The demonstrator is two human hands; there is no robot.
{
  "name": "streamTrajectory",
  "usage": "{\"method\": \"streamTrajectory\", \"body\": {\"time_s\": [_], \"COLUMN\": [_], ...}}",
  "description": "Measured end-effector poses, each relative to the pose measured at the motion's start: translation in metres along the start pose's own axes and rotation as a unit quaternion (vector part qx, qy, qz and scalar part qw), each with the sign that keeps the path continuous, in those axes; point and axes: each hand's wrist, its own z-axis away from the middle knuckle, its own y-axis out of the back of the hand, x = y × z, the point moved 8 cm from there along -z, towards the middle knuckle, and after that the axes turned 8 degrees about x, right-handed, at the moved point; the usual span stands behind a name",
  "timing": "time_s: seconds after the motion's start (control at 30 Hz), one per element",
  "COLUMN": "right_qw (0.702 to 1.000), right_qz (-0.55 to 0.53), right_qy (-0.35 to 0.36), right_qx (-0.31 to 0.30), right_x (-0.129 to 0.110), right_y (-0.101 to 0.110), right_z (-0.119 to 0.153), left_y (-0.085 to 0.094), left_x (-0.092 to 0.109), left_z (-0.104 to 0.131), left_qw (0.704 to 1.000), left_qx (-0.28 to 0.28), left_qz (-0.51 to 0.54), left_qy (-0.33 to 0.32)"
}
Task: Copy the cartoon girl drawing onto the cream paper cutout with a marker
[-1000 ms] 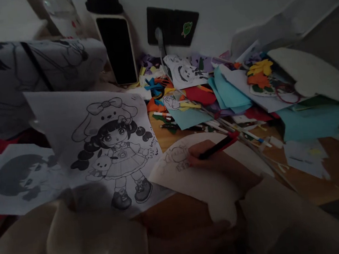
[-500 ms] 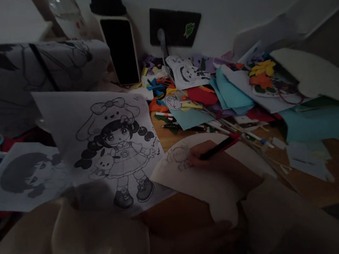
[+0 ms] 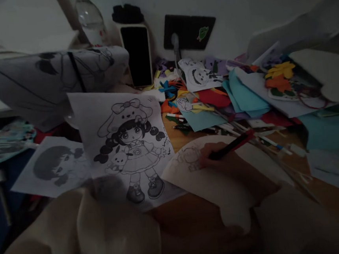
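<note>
My right hand (image 3: 226,165) grips a black and red pen (image 3: 233,145), its tip on a faint pencil-like sketch of a small figure (image 3: 190,157). The sketch is on a white, rounded sheet (image 3: 210,188) lying on the wooden table. Left of it lies a printed drawing of a girl in a bunny hat (image 3: 129,146). My left hand (image 3: 197,239) is a dark shape at the sheet's lower edge, below my cream sleeve (image 3: 92,232); its fingers cannot be made out in the dim light.
A heap of coloured paper scraps (image 3: 244,94) and several markers (image 3: 267,139) covers the table behind and right. A dark phone on a stand (image 3: 139,54), a bottle (image 3: 88,17) and a printed fabric bundle (image 3: 49,78) stand at the back left. Another print (image 3: 54,168) lies at the left.
The view has swung left, so everything sits further right in the frame. My right hand stays on the sketch with the pen, barely moving.
</note>
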Motion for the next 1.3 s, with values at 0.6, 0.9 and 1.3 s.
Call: {"method": "streamTrajectory", "body": {"time_s": [0.6, 0.9, 1.3], "right_qw": [0.995, 0.987, 0.975], "right_qz": [0.044, 0.089, 0.16], "right_qy": [0.08, 0.119, 0.13], "right_qx": [-0.039, -0.055, -0.086], "right_x": [-0.021, -0.022, -0.019], "right_y": [-0.023, -0.025, -0.03], "right_z": [0.006, 0.007, 0.005], "left_y": [0.027, 0.026, 0.023], "left_x": [-0.004, 0.0, 0.0], "left_z": [0.004, 0.001, 0.001], "left_qw": [0.97, 0.98, 0.984], "left_qx": [0.121, 0.092, 0.083], "left_qz": [0.21, 0.174, 0.156], "left_qy": [-0.026, -0.033, -0.031]}}
